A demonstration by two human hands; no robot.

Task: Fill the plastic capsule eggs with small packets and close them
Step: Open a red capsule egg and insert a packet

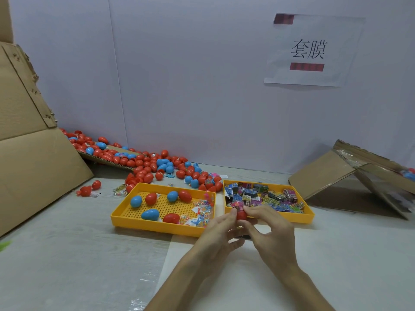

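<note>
Right now, pinching one red egg (pixel 242 216) between two hands: left hand (pixel 215 230) curled round one side, right hand (pixel 271 232) with thumb and fingertips on the other. Held just over the near rim of the right yellow tray (pixel 311 217), most likely to stay close to the heap of small packets (pixel 265 196) inside it (a short reach for the next one). Can see something small and printed at the top of the egg, maybe a packet going in, but too tiny to be sure. Cannot tell if open or snapped shut. Looks like the stuffing-or-closing step for this egg. Just to the left, the left yellow tray (pixel 157 226) with little holes in its floor, keeping a few blue and red eggs (pixel 150 214) from rolling away, plus a heap of clear toy bags (pixel 202 209) at its right end. Farther back by the wall, a big spill of eggs (pixel 152 164) out of a tipped cardboard box (pixel 33 167) — lots left to fill, by the look of it. Over on the right, another open box (pixel 325 173) with a few eggs showing inside — maybe the place for done ones, though only a guess.
</note>
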